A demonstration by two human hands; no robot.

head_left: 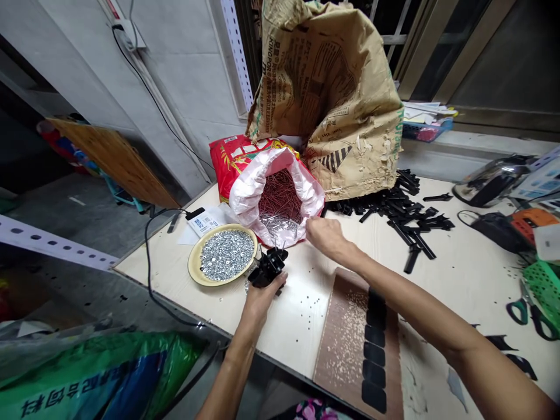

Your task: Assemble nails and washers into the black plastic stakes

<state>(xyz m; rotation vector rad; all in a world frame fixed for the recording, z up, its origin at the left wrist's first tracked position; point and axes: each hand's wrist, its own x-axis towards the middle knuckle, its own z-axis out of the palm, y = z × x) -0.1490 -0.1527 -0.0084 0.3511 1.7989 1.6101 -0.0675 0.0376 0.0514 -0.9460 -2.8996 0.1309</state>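
Observation:
My left hand [263,296] is closed around a bunch of black plastic parts [268,267], from which thin metal pins stick up. My right hand [328,238] is closed at the right front rim of a white-lined sack [245,195]; its fingertips point away from me, so what they pinch is hidden. Inside the sack lie many dark red rods [280,193], with silver pins [280,224] near its mouth. Left of the plastic bunch, a yellow bowl [192,270] holds small silver washers [228,255].
Behind the sack stands a big torn paper bag [363,128], black plastic parts [411,219] heaped beside it. A brown board [332,326] with black pads [374,370] lies under my right forearm. Scissors [525,303] lie at right. A black cable [149,262] crosses the table's left edge.

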